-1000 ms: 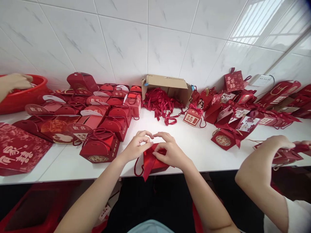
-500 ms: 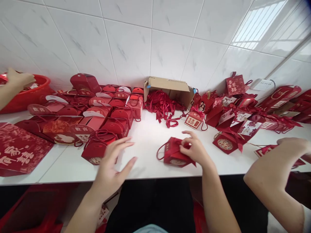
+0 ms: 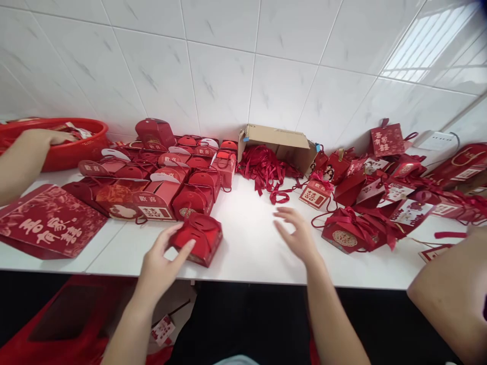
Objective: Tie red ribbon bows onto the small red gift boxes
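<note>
My left hand (image 3: 163, 258) is at the left side of a small red gift box (image 3: 203, 235), thumb and fingers around its near left corner. This box stands on the white table and has a dark red cord handle over its top. Some way to the right, my right hand (image 3: 299, 235) hovers over the table, holding nothing, fingers apart. Past it, a red gift box with a ribbon bow (image 3: 344, 234) stands among other ribboned boxes. A small "囍" box (image 3: 315, 195) sits behind my right hand.
Rows of red boxes (image 3: 155, 195) fill the left. An open cardboard box (image 3: 274, 136) spills red ribbons (image 3: 262, 165) by the wall. At far left, a co-worker's hand (image 3: 45, 139) reaches into a red basin (image 3: 81, 152). Another person's arm (image 3: 452, 289) is at right.
My right hand has let go of the ribboned box, which now stands at the right group. My left hand has taken hold of a box from the left, now nearer the middle. The view has shifted.
</note>
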`<action>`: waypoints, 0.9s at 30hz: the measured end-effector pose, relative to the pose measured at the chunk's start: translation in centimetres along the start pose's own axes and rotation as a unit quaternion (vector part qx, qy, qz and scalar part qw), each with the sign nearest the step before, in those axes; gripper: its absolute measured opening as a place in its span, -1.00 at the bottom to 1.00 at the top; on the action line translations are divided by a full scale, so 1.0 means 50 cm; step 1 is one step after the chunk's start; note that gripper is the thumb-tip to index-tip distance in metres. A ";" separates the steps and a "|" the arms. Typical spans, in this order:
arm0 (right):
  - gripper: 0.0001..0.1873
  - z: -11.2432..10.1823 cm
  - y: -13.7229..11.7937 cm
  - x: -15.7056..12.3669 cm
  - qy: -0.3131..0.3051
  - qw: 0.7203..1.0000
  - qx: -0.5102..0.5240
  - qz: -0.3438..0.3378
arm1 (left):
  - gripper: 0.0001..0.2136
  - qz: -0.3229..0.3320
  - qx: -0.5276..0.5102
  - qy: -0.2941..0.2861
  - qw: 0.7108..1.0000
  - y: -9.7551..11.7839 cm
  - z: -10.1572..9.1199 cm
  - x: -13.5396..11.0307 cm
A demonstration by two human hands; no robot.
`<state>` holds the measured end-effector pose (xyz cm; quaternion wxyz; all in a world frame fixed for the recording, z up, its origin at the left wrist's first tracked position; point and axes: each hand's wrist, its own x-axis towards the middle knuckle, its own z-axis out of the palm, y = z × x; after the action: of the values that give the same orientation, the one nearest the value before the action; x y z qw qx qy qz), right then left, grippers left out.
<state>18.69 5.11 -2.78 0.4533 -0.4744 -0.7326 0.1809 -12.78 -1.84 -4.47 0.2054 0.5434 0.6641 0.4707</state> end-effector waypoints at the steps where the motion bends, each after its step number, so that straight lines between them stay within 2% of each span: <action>1: -0.69 0.032 -0.017 -0.005 -0.047 0.998 0.038 -0.005 | -0.52 0.017 -0.040 -0.035 0.998 0.007 0.017 -0.012; 4: -0.45 0.098 -0.049 -0.021 -0.110 0.985 0.135 0.018 | -0.53 0.028 -0.128 -0.101 0.986 0.032 0.073 -0.039; 7: -0.53 0.114 -0.053 -0.031 -0.093 0.973 0.203 0.062 | -0.58 0.018 -0.185 -0.079 0.979 0.054 0.117 -0.046; 10: -0.69 0.093 -0.034 -0.037 -0.023 0.967 0.237 0.092 | -0.69 0.002 -0.207 -0.045 0.977 0.062 0.136 -0.041; 14: -0.68 0.036 0.019 -0.022 0.063 0.958 0.258 0.105 | -0.73 -0.017 -0.168 -0.045 0.985 0.048 0.125 -0.042; 16: -0.65 0.015 0.053 0.010 0.107 0.959 0.232 0.124 | -0.70 -0.023 -0.154 -0.054 0.986 0.037 0.116 -0.048; 18: -0.64 0.012 0.088 0.057 0.114 0.971 0.144 0.154 | -0.68 -0.019 -0.139 -0.065 0.988 0.027 0.111 -0.058; 19: -0.64 0.018 0.105 0.083 0.100 0.980 0.074 0.158 | -0.67 -0.014 -0.134 -0.068 0.989 0.023 0.111 -0.064; 22: -0.78 0.060 0.148 0.143 0.085 0.983 0.025 0.158 | -0.65 -0.004 -0.143 -0.080 0.987 0.021 0.115 -0.085; 25: -0.89 0.099 0.172 0.159 0.079 0.985 0.008 0.153 | -0.60 -0.025 -0.203 -0.061 0.977 0.026 0.116 -0.105; 27: -0.89 0.104 0.173 0.150 0.082 0.986 0.006 0.146 | -0.55 -0.055 -0.238 -0.028 0.969 0.027 0.108 -0.115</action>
<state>17.90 16.60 -7.85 0.4836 -0.5869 -0.6143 0.2104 -5.96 -4.99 -7.23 0.3728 0.4549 0.5556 0.5878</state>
